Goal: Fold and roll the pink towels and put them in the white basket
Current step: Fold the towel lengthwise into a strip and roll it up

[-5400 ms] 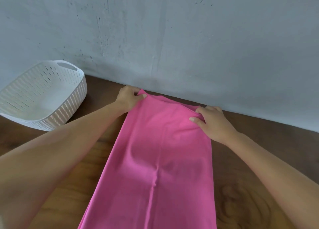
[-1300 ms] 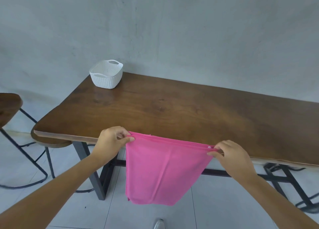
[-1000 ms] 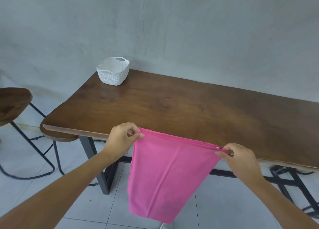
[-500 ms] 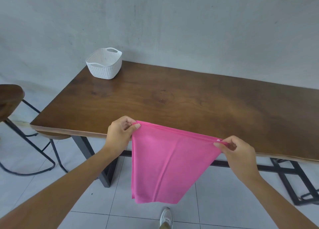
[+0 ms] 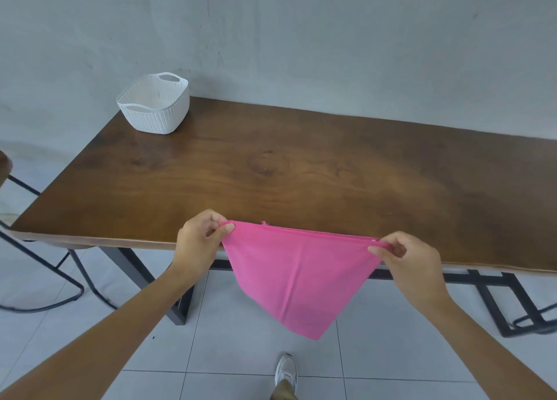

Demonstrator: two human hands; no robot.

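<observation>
Head view shows our left hand (image 5: 200,240) and right hand (image 5: 414,262) apart, each pinching a top corner of the pink towel (image 5: 297,274), which hangs folded in the air at the near edge of the table (image 5: 301,170), its lower tip over the floor. Far off at the table's back left corner stands the basket (image 5: 155,107).

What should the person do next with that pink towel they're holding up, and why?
Probably carry it forward and lay it flat on the table. The left hand and right hand each pinch a top corner of the pink towel, which hangs folded in the air off the table's near edge; rolling it needs a surface.
</observation>
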